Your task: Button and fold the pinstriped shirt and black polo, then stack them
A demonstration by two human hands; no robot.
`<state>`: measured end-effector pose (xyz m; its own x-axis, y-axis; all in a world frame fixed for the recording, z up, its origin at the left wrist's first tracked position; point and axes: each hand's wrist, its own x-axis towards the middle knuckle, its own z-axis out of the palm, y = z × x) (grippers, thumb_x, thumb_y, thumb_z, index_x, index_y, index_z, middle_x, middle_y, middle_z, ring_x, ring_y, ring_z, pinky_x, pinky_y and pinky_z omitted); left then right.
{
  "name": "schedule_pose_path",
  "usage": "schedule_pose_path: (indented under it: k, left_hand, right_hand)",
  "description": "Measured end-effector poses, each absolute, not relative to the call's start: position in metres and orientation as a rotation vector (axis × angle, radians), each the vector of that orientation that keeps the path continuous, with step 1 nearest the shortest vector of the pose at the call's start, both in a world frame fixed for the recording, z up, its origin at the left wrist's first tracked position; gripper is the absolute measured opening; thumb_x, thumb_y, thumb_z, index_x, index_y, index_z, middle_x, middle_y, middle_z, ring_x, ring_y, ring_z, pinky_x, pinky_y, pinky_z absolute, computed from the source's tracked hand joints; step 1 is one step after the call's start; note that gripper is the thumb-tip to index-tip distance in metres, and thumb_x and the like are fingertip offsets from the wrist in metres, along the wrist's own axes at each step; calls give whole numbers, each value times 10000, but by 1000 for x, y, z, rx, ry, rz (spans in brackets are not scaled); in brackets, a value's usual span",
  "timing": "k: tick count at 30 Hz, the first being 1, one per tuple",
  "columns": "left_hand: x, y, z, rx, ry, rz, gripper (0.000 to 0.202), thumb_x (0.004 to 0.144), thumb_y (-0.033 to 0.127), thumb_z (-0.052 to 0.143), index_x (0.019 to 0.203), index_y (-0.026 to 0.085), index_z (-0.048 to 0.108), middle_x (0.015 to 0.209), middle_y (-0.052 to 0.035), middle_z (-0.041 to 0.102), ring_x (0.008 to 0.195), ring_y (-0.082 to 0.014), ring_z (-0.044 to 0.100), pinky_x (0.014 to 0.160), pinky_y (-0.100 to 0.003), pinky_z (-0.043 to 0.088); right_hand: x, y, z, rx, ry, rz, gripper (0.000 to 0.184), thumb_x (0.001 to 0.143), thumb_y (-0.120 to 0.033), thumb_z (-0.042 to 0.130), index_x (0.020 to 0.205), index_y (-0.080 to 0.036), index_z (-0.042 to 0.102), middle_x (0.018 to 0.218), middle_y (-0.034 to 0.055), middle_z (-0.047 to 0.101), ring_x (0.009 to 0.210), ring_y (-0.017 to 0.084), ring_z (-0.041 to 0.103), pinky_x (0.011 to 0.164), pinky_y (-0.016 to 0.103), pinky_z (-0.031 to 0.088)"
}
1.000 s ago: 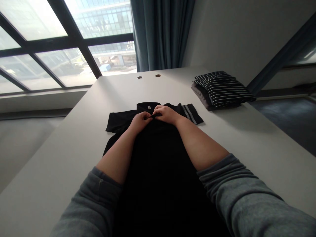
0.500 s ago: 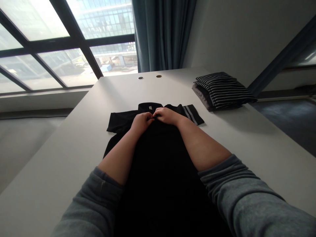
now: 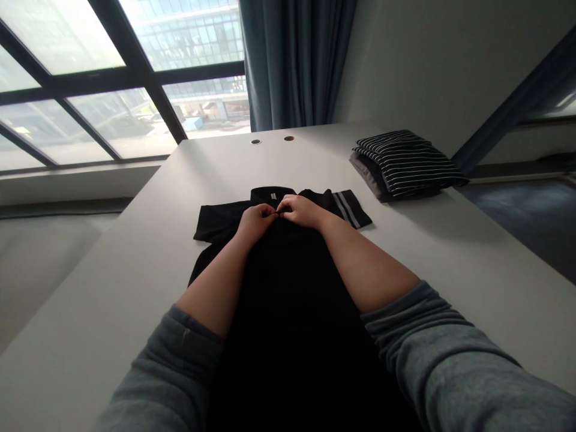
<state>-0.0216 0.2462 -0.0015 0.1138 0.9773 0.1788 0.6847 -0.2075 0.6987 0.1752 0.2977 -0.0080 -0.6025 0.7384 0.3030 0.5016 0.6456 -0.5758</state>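
Fingers of the left hand and right hand pinch together on a black polo shirt.

Black polo shirt, flat and lengthwise on the bench, collar at 12 o'clock with a small pale neck label, short sleeves spread toward 10 and 2 o'clock, grey-striped cuff at 2 o'clock.

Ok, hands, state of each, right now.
Left hand: closed, pinching the front of the black collared shirt just below the collar.
Right hand: closed, pinching the shirt front next to the left hand.
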Motion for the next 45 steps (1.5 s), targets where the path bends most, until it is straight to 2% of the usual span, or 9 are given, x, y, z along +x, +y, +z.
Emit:
schedule_pose_path:
  k: [6,14,23,26,35,45]
  left_hand:
    - [-24,250,-8,1851,1565,957,137,855,333,713,894,212,762,834,-14,763,777,-192,666,704,-296,478]
    - [-22,245,1,2015,1603,887,77,841,248,721,908,230,754,891,-17,775,834,-206,685,768,-308,495]
    - [-10,236,6,2285,1746,809,146,881,251,680,1013,228,739,978,-85,765,904,-272,690,790,-343,474]
    - [-8,235,6,2312,1749,779,123,908,275,663,994,239,743,983,-88,767,916,-277,693,792,-342,470]
    - [-11,236,2,2224,1759,818,139,937,316,649,964,247,767,911,-76,774,868,-278,694,769,-344,463]
    - [-34,249,-8,2053,1431,874,110,856,321,699,902,229,736,832,5,732,787,-182,640,742,-289,461]
  right_hand:
    - [176,297,-5,-965,-2261,646,188,846,-103,695,990,-175,792,1007,55,734,987,198,680,935,322,522]
    - [174,295,-2,-1049,-2313,629,203,854,-89,692,1005,-172,799,1031,66,760,1003,205,690,947,311,514]
    - [171,295,2,-1113,-2311,661,199,872,-86,666,1003,-166,792,1032,66,771,973,200,694,913,299,519]
    - [173,297,1,-1085,-2356,618,196,867,-78,668,1001,-163,783,1046,73,757,990,201,683,937,308,515]
    - [176,299,-3,-1013,-2355,589,188,863,-80,660,983,-169,774,1028,73,731,995,211,671,947,336,521]
    - [178,295,-3,-926,-2356,726,162,864,-136,656,981,-176,762,1006,44,728,944,182,658,923,312,500]
